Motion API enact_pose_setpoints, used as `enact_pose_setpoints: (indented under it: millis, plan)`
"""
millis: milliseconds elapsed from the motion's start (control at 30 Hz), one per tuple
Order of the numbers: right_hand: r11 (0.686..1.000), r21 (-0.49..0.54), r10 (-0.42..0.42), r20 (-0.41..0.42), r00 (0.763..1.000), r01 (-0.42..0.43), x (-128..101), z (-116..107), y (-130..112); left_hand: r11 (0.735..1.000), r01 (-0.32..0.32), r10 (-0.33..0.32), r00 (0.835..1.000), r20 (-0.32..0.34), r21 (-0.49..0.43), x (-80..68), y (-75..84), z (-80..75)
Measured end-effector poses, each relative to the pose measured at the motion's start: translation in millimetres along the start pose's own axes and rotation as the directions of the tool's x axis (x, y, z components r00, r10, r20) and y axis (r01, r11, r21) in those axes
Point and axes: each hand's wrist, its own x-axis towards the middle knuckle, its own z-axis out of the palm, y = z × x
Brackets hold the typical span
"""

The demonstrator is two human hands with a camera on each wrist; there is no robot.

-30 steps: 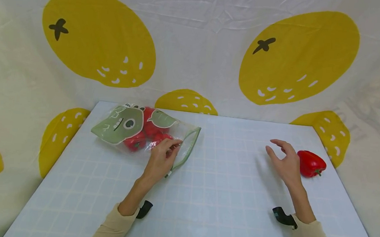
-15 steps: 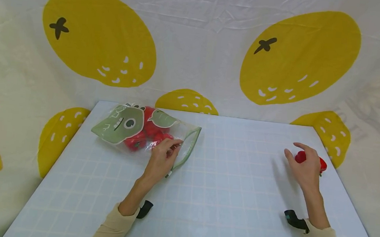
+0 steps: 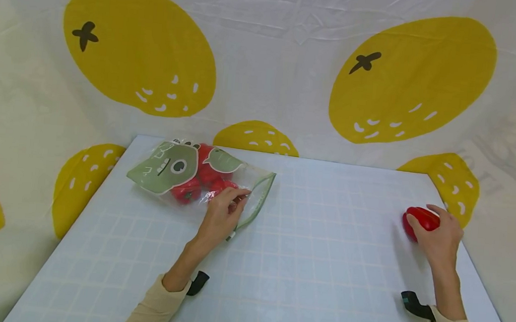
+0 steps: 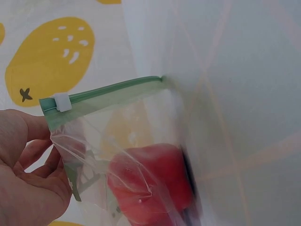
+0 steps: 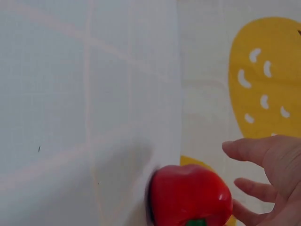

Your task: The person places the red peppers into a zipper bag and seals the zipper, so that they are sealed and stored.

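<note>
At the back left lies a clear zip bag (image 3: 159,169) printed with a green one-eyed monster, holding several red bell peppers (image 3: 186,190). My left hand (image 3: 221,209) pinches the bag's edge near its green-trimmed mouth. In the left wrist view, the white slider (image 4: 62,101) sits at the near end of the green zip (image 4: 117,89), just above the fingers. On the far right, my right hand (image 3: 442,236) reaches over a loose red bell pepper (image 3: 427,218), thumb and fingers spread on either side. The right wrist view shows these fingers (image 5: 256,188) still apart from the pepper.
A pale blue checked cloth covers the table (image 3: 304,266), whose right edge runs close beside the loose pepper. Behind it hangs a white curtain (image 3: 270,61) with yellow fruit prints. Black wrist cameras (image 3: 417,306) sit at both cuffs.
My right hand has moved right, from the left of the loose pepper to over it, with fingers spread around it. My left hand and the bag have stayed in place.
</note>
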Motion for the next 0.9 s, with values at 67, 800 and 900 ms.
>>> enact_pose_setpoints:
  millis: [67,800,900]
  plan:
    - [1.0,-0.014,0.018,0.015,1.0,-0.017,0.3,-2.1,3.7,1.0,0.005,-0.005,1.0,0.003,0.001,0.1,0.2,0.0]
    - [0.997,-0.053,0.058,0.064,0.996,-0.055,-0.3,-11.7,16.7,1.0,0.028,-0.028,0.999,0.015,-0.004,0.0,1.9,-0.4]
    - [0.998,-0.034,0.063,0.063,0.996,-0.061,0.2,-11.0,16.7,0.999,0.035,-0.035,0.999,0.015,-0.008,-0.5,2.2,-0.4]
